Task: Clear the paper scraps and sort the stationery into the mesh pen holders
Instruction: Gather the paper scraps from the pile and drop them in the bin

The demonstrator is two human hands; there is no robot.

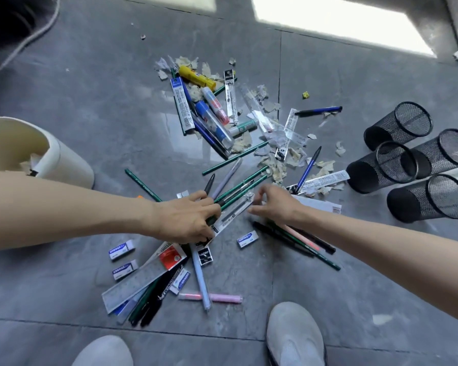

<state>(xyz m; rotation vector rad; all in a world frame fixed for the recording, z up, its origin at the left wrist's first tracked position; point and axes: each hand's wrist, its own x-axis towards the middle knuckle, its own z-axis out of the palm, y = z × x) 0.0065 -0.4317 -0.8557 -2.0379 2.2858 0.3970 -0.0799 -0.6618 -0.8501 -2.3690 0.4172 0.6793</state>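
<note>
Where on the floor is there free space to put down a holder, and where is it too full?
Free: the floor between the bin and the glue sticks; also the patch between the holders and the right arm. Crowded: the middle, where the left hand grips pencils, and the scraps beside the holders.

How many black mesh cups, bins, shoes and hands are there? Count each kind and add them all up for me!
Mesh pen holders: 4
Bin: 1
Shoes: 2
Hands: 2
Total: 9
</note>
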